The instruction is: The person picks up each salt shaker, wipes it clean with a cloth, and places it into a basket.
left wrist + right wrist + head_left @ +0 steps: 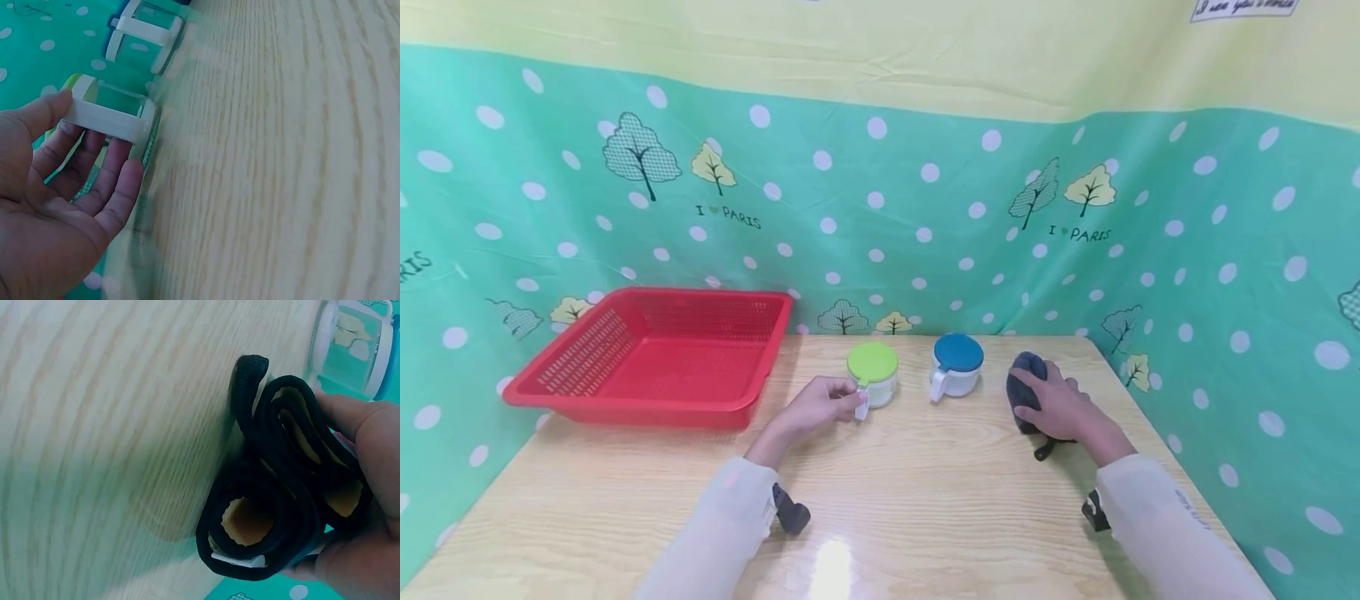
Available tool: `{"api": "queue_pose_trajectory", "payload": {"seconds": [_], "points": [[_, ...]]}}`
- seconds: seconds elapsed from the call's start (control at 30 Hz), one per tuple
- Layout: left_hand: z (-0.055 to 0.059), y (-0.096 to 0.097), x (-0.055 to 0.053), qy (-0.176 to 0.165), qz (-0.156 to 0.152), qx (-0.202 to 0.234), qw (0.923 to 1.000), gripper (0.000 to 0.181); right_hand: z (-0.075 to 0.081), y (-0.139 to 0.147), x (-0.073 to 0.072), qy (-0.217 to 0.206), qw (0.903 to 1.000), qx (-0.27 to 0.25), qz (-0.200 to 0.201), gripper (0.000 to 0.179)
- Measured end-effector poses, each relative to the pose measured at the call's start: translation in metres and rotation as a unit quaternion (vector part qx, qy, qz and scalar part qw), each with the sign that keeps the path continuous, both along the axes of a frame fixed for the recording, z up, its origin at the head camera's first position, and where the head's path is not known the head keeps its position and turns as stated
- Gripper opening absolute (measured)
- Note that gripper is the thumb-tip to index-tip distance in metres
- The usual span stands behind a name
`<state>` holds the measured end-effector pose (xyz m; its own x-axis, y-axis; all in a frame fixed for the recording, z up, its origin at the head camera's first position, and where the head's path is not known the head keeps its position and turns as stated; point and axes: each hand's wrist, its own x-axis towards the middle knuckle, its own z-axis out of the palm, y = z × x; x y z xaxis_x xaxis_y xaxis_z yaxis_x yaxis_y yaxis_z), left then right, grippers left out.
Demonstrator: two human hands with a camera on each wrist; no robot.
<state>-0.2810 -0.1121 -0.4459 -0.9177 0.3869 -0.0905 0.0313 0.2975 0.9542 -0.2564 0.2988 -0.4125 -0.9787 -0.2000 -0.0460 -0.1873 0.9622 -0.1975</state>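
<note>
My left hand pinches the white handle of a clear jar with a lime-green lid, thumb at its upper end and fingertips along its side. To the right stands a similar jar with a blue lid, its white handle facing the front left. My right hand grips a rolled-up dark cloth from above, thumb on one side and fingers on the other. In the right wrist view, the coiled ends of the roll show a tan inner side, and one dark flap sticks out.
A red plastic basket with slotted walls stands at the back left of the wooden table. A green polka-dot curtain rises behind the table and along its sides. Black wrist cameras sit at both cuffs.
</note>
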Motion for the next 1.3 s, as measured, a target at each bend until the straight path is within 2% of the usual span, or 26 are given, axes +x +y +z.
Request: {"api": "queue_pose_trajectory", "payload": {"seconds": [0.2, 0.33, 0.37, 0.57, 0.6, 0.73, 1.03, 1.3], "points": [[-0.002, 0.005, 0.003, -0.018, 0.028, 0.037, 0.9988, 0.022, -0.004, 0.001, -0.003, 0.013, 0.9998, -0.013, 0.0, 0.057], [-0.004, 0.011, 0.003, -0.015, 0.067, 0.063, 0.9957, 0.017, -0.006, 0.001, -0.006, 0.016, 0.9998, -0.009, -0.011, 0.054], [0.0, 0.013, 0.006, -0.015, 0.082, 0.066, 0.9944, 0.018, -0.006, 0.001, -0.007, 0.018, 0.9997, -0.007, -0.014, 0.053], [0.002, 0.021, 0.005, -0.003, 0.172, 0.084, 0.9815, 0.012, -0.006, -0.001, -0.01, 0.025, 0.9995, 0.0, -0.02, 0.051], [-0.002, 0.021, 0.003, -0.001, 0.182, 0.088, 0.9794, 0.01, -0.006, -0.001, -0.01, 0.024, 0.9995, 0.001, -0.02, 0.051], [-0.001, 0.024, 0.003, -0.001, 0.213, 0.091, 0.9727, 0.01, -0.005, -0.003, -0.011, 0.019, 0.9996, 0.002, -0.021, 0.051], [-0.002, 0.024, 0.0, -0.003, 0.239, 0.116, 0.9642, 0.012, -0.005, -0.002, -0.012, 0.03, 0.9993, -0.01, -0.017, 0.05], [-0.003, 0.021, -0.003, 0.005, 0.234, 0.12, 0.9649, 0.01, -0.004, 0.001, -0.012, 0.07, 0.9975, -0.01, -0.009, 0.048]]}}
